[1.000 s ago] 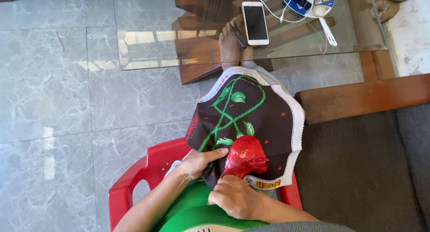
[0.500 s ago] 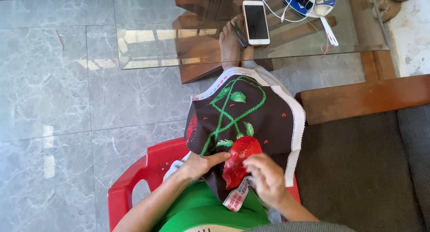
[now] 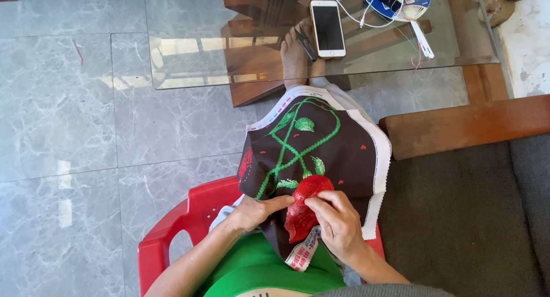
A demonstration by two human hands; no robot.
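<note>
Two hands meet on one dark cloth [image 3: 338, 148] draped over the lap. The right hand [image 3: 338, 222] pinches its fingertips together at the one red stitched rose [image 3: 306, 202]; the left hand [image 3: 255, 210], fingers extended, presses the cloth just beside it. Under the right hand hangs a white printed edge strip [image 3: 303, 254]. Beyond the hands, the glass worktop [image 3: 189, 39] carries one phone [image 3: 327, 29] and one round blue-white pack [image 3: 401, 2].
</note>
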